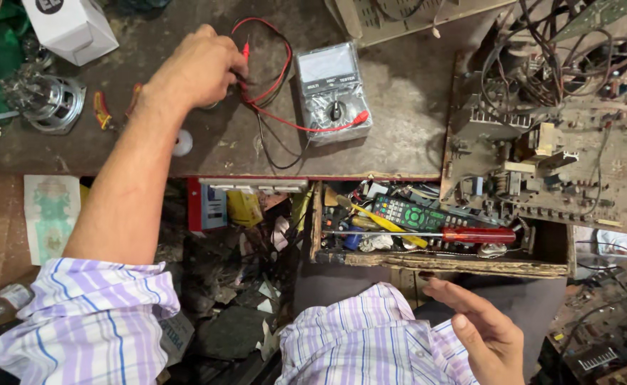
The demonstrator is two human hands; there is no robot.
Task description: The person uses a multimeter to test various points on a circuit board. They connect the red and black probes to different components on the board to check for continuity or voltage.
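On the far bench [399, 135], head view: left hand [203, 68] curled over red and black probe leads [267, 85], just left of the grey multimeter [333, 91] they run to. Right hand [481, 328] open, empty, near the open drawer [434, 262]

The left arm stretches straight forward, forearm bare below a rolled striped sleeve, its hand [201, 68] knuckles up with fingers curled under near the workbench's far edge. The right hand [481, 328] hangs low near the lap, fingers loosely spread and relaxed, gripping nothing
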